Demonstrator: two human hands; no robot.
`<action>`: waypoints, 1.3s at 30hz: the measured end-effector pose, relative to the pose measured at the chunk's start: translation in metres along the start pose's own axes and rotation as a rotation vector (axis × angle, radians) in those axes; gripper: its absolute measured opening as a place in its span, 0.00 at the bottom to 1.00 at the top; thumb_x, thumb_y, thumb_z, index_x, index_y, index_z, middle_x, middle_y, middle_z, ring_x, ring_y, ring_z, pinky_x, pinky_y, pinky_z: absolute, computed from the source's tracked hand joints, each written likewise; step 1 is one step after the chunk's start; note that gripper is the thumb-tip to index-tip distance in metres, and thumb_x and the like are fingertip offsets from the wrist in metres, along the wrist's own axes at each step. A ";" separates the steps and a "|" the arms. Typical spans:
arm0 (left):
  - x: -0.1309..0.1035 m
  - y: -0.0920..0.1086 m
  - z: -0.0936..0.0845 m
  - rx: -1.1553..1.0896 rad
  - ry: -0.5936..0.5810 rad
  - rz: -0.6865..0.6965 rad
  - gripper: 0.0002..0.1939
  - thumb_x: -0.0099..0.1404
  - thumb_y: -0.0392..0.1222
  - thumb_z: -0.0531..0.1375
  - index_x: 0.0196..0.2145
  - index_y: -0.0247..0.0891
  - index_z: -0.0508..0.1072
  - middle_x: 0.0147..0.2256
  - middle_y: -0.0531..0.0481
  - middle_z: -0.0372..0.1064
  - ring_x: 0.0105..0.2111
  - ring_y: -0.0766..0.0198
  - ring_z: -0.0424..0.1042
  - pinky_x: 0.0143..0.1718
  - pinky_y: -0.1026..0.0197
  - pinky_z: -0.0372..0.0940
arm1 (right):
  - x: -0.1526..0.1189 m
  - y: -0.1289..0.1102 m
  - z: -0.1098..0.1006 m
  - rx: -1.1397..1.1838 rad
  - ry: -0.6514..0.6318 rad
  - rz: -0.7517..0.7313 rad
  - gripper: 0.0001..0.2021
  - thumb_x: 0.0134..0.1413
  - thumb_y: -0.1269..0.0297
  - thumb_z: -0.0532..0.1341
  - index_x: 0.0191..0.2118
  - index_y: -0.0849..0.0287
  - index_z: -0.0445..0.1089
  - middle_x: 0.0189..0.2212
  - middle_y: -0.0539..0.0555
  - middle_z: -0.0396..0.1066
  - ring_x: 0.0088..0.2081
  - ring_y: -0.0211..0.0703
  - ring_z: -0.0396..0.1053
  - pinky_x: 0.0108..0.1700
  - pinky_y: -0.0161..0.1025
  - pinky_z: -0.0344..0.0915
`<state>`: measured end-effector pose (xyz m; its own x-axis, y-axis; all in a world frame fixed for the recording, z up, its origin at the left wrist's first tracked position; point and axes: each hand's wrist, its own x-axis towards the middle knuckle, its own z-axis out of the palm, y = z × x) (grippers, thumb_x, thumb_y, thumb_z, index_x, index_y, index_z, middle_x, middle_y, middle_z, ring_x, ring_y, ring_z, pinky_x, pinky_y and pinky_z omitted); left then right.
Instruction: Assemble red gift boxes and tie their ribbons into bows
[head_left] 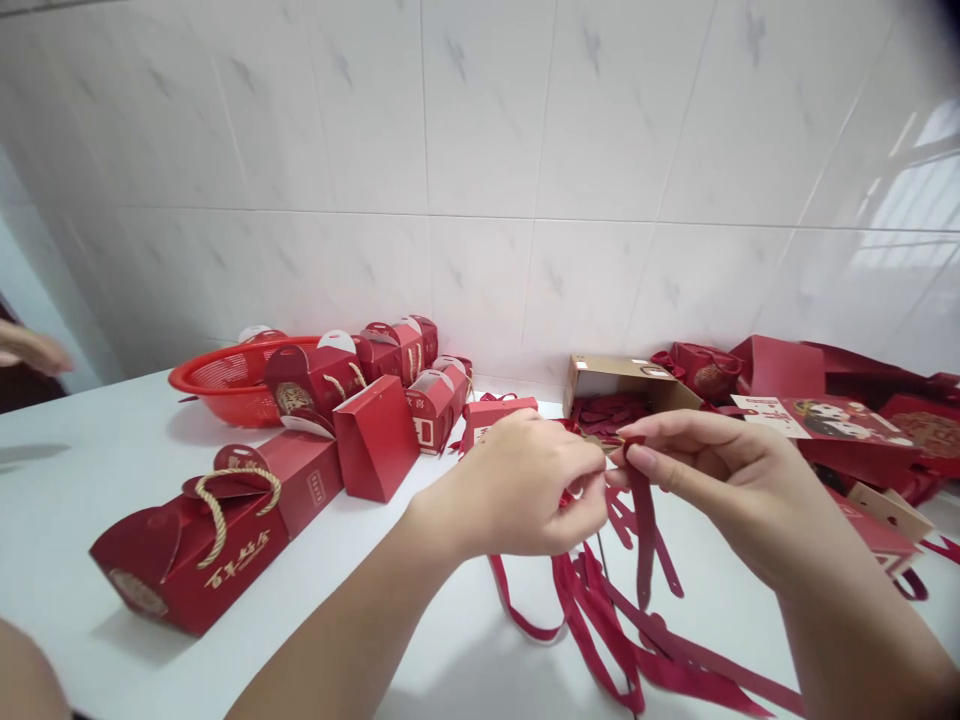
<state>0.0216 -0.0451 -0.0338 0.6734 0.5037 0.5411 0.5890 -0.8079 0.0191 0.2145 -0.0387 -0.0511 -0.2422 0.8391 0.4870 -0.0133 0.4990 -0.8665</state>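
My left hand [529, 485] is closed in a pinch, its fingertips meeting those of my right hand [686, 460] above the white table. Between the right thumb and fingers is a dark red strip [643, 530] that hangs down. What the left fingers grip is hidden behind the hand. Beneath both hands, long red ribbons [600, 640] and flat red strips lie in loose loops. Just behind stands an open brown cardboard box [622, 375] with dark red pieces inside.
Red gift boxes with rope handles [225, 530] and a plain red box [379, 440] stand at the left, near a red basket [225, 375]. More red boxes and a printed card [832, 420] are piled at right. Another person's hand [34, 350] shows at far left.
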 end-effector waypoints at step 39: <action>-0.006 -0.002 -0.016 -0.854 0.064 -0.145 0.13 0.70 0.42 0.49 0.36 0.36 0.72 0.33 0.45 0.72 0.31 0.64 0.70 0.32 0.62 0.68 | -0.006 -0.014 0.000 0.411 -0.028 -0.089 0.06 0.51 0.63 0.67 0.36 0.44 0.76 0.28 0.47 0.78 0.29 0.38 0.77 0.35 0.33 0.76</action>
<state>0.0096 -0.0516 -0.0231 0.5764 0.6218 0.5303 0.1126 -0.7031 0.7021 0.2160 -0.0504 -0.0415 -0.2490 0.7876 0.5637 -0.4197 0.4368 -0.7957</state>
